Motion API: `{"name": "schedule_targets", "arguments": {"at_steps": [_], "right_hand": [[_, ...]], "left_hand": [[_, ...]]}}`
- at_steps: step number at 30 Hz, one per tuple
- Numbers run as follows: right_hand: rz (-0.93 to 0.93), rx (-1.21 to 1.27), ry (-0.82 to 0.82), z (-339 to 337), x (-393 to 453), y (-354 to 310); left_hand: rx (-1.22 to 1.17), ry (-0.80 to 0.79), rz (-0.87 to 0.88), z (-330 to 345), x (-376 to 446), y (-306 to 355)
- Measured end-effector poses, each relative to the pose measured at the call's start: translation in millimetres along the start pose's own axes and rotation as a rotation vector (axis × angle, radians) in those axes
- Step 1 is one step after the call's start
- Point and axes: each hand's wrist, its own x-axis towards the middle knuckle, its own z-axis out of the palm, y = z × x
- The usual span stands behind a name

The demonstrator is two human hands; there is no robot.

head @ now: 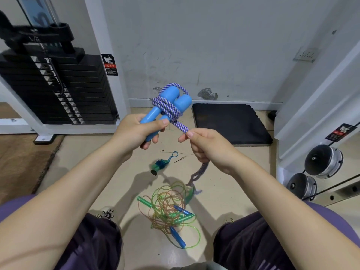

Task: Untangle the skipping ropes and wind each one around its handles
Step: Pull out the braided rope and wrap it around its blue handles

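Note:
My left hand (136,131) grips two light blue handles (175,103) side by side, held up in front of me. A purple-and-white braided rope (167,108) is wrapped round them in several turns. My right hand (204,147) pinches the same rope just right of the handles, and its loose end hangs down below my fist. On the floor between my knees lies a tangle of thin green and orange ropes (167,207) with green and blue handles (178,238). A small wound blue-green rope bundle (160,164) lies farther out.
A black weight stack (58,90) on a white frame stands at the left. A black mat (229,123) lies against the wall ahead. Dumbbells (323,160) sit on a rack at the right. A brown carpet (23,158) covers the floor at the left.

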Motion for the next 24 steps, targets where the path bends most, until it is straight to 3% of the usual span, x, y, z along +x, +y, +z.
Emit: {"name": "schedule_targets", "arguments": {"at_steps": [7, 11, 14, 18, 24], "right_hand": [[-0.048, -0.012, -0.053, 10, -5, -1], [-0.123, -0.067, -0.004, 3, -8, -5], [-0.14, -0.042, 0.015, -10, -8, -8], [-0.144, -0.017, 0.062, -19, -9, -8], [-0.234, -0.401, 0.244, -13, -5, -6]], "left_hand": [[0.055, 0.153, -0.057, -2, 10, -9], [0.192, 0.148, -0.025, 5, 11, -14], [0.351, 0.007, -0.061, 11, 8, -17], [0.51, -0.328, -0.126, 19, -1, -19], [0.646, -0.678, -0.134, 30, -15, -12]]}}
